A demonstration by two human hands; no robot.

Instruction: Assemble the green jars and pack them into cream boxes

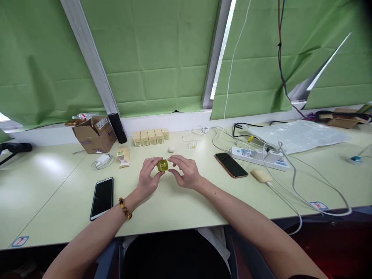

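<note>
Over the middle of the desk, my left hand [148, 179] grips a small olive-green, square-shaped holder [162, 165] between thumb and fingers. Its hollow inside faces me, with something pale in it that is too small to make out. My right hand [186, 173] is at the holder's right side, thumb and fingers apart around a narrow gap; whether a fingertip touches it is hard to see. Just beyond my hands lie a small white rounded piece [171, 149] and a small clear container [192, 145] with a yellowish spot in it.
Several small beige boxes [151, 137] stand in a row at the back. Left are an opened small box [123, 155], a white charger [102, 159], a carton [97, 137] and a phone [101, 198]. Right are another phone [231, 165], a power strip [258, 158] and loose cables.
</note>
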